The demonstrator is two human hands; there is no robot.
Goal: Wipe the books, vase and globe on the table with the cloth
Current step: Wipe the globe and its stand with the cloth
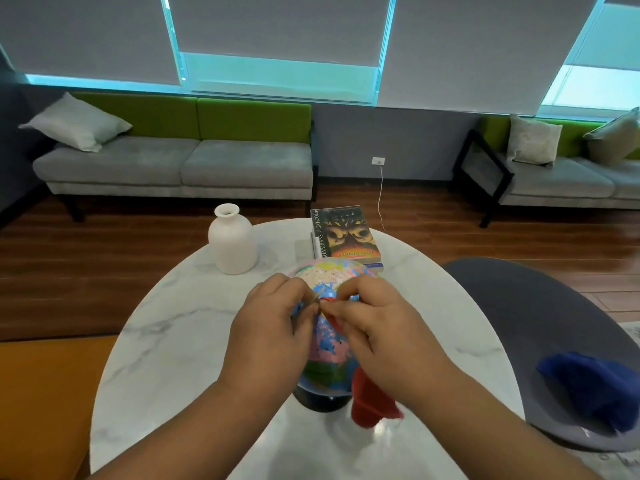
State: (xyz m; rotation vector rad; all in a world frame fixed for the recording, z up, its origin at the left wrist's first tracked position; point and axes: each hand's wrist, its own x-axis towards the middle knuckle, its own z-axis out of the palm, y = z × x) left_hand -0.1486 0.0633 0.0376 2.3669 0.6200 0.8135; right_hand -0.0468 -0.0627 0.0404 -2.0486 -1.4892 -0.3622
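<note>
Globe (330, 278) sits at the centre of the round white marble surface (166, 341) on a black base (322, 400). It carries a multicoloured political map; the country labels are too small to read.

Left hand (273, 327) is on the globe's upper side at 9 o'clock, fingers curled, grip clamped on the globe. Right hand (377, 323) is at the globe's 3 o'clock, grip pinched together on the red cloth (372, 400). A red bit shows at the fingertips near the globe top. The rest hangs under the wrist at the globe's 5 o'clock. Cannot tell whether the lower end touches the surface.

White matte vase (232, 244) stands upright at 11 o'clock of the globe, apart from it. Books (346, 237) are stacked at 1 o'clock, just behind the globe. The top book's spine reads "GUARDIANS of GAHOOL", last letters unclear. Its cover shows two owl faces and the author line is blurred. A thinner book lies under it, writing unreadable.

Grey chair (519, 306) is at 3 o'clock of the surface, with a blue cloth (595, 386) on its seat. Far off at 11 o'clock is a grey sofa (180, 161) with a green back and a grey pillow (76, 123). White wall outlet (378, 161) is at 12 o'clock, with a white cable (380, 199) running down to the wood floor.
</note>
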